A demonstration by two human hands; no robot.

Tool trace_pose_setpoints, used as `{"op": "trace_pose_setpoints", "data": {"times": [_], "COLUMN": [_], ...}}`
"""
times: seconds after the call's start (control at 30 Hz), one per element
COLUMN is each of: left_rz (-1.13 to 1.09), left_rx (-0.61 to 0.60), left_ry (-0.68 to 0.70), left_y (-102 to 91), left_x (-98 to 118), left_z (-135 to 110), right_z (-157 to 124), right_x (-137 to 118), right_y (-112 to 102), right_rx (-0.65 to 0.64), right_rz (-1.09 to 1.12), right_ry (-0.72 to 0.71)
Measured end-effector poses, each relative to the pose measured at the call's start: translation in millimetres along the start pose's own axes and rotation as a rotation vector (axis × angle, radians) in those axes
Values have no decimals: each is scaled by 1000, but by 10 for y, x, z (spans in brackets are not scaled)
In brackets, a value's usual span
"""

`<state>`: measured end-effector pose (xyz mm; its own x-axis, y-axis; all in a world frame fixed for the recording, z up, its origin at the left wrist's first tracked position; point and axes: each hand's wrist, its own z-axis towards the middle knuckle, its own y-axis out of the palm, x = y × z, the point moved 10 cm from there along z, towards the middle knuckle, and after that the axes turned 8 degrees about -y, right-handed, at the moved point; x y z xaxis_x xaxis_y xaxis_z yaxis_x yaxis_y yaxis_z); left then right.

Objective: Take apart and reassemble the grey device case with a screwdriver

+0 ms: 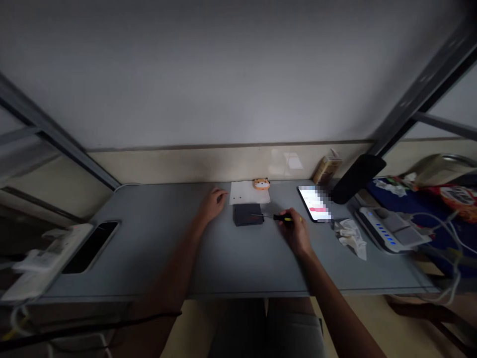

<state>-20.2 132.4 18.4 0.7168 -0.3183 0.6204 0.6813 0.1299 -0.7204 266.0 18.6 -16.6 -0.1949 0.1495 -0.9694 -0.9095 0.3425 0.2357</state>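
A small dark box-shaped device [248, 214] lies in the middle of the grey table [156, 258]. My right hand [296, 229] is closed round a screwdriver [280, 218] with a black and yellow handle, and its thin shaft points left onto the device's top. My left hand [213, 202] rests on the table left of a white sheet of paper [249, 192], its fingers loosely curled and holding nothing that I can see. The paper lies just behind the device, with two tiny dark specks on it.
A small orange animal figure [262, 183] sits at the paper's far right corner. A lit phone [315, 204], crumpled tissue [350, 235] and a power strip with blue lights [387, 229] lie to the right. A dark phone [91, 244] lies far left. A carton [327, 169] stands by the wall.
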Motion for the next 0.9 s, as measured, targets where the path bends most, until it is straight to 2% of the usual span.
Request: {"op": "trace_pose_setpoints", "data": {"times": [0.17, 0.3, 0.37, 0.43, 0.53, 0.67, 0.7, 0.77, 0.9], "left_rz": [13, 26, 51, 83, 54, -138, -194, -276, -286], "left_rx": [-50, -51, -87, -207, -449, -609, -646, -697, -653], "left_ry": [25, 52, 20, -43, -84, -82, -71, -28, 56], "left_y": [125, 103, 106, 190, 377, 477, 490, 481, 369], "left_x": [99, 282, 352, 384, 444, 474, 473, 465, 408], "left_z": [-29, -67, -103, -169, -330, -428, -436, -435, -357], "right_z": [-6, -2, 6, 15, 24, 62, 103, 231, 474], "right_x": [9, 12, 22, 19, -70, -241, -279, -354, -376], "right_y": [0, 11, 4, -22, -98, -162, -114, 100, 431], "right_rx": [9, 0, 1, 13, 66, 185, 175, 57, -81], "right_rz": [18, 9, 9, 7, -13, -31, -48, -94, -198], "right_ry": [27, 23, 17, -4, -94, -160, -157, -157, -164]}}
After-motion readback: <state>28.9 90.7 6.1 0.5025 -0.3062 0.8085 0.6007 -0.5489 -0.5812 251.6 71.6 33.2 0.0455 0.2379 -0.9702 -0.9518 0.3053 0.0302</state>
